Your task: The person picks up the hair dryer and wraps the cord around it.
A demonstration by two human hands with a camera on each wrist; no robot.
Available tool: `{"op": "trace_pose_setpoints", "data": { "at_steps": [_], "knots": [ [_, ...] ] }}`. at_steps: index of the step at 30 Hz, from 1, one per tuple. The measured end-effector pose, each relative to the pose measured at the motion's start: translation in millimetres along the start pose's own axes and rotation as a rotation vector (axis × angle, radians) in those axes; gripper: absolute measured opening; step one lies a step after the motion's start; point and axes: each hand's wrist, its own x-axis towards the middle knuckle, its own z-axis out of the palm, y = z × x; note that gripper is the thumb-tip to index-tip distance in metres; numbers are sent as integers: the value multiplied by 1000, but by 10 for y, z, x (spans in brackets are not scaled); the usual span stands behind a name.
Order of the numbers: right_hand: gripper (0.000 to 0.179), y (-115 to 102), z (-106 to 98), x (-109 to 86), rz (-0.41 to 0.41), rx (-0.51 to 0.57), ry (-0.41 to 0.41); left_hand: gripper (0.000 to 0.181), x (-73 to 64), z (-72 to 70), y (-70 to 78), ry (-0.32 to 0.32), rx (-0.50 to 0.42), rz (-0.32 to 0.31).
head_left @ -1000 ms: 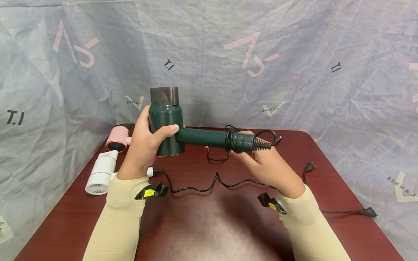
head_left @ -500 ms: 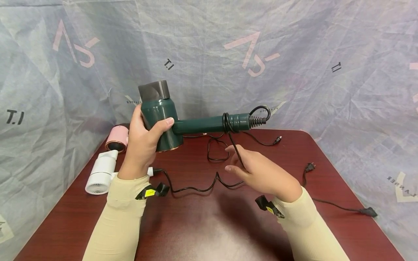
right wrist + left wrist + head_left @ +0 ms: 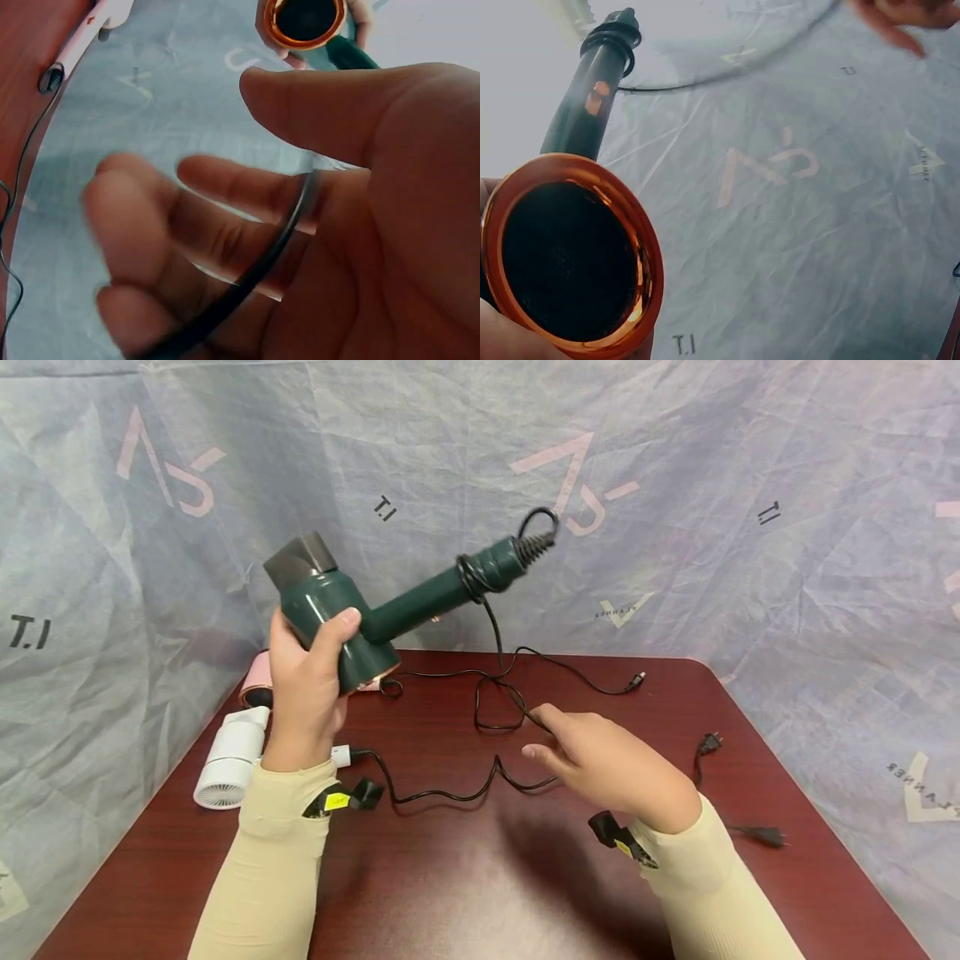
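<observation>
In the head view my left hand (image 3: 303, 702) grips the dark green hair dryer (image 3: 423, 602) round its barrel, held up above the table. Its handle slants up to the right. A black cord (image 3: 492, 625) is wound round the handle's end and runs down to my right hand (image 3: 615, 760). That hand hovers over the table, thumb apart from loosely bent fingers. In the right wrist view the cord (image 3: 259, 266) crosses the palm and fingers. The copper-coloured rim (image 3: 651, 262) at the dryer's back end faces the left wrist camera.
On the table's left side lie a white hair dryer (image 3: 232, 756) and a pink one (image 3: 257, 678), partly hidden by my left hand. Black cords (image 3: 442, 793) trail across the red-brown table (image 3: 450, 893). Plugs (image 3: 708, 743) lie at the right. A grey cloth (image 3: 465, 460) hangs behind.
My left hand has moved the green dryer left and tipped its handle upward. My right hand has come down from the handle, with cord now stretched between. A plug at right has slid left.
</observation>
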Motion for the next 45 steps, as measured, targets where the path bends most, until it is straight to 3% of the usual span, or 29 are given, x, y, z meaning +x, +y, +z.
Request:
{"op": "trace_pose_setpoints", "data": {
  "at_steps": [4, 9, 26, 37, 45],
  "knots": [
    [21, -24, 1, 0, -41, 30, -14, 55, 20, -52, 52, 38, -41, 9],
    [27, -43, -5, -23, -50, 7, 20, 59, 29, -43, 63, 36, -37, 15],
    [35, -236, -53, -186, -124, -59, 85, 66, 77, -17, -43, 70, 60, 89],
    [36, -399, -124, -363, -245, -151, 243, 68, 74, -9, -67, 58, 114, 120],
    [33, -395, -226, -428, -341, -171, 380, 75, 69, -20, -163, 30, 224, 101]
  ]
}}
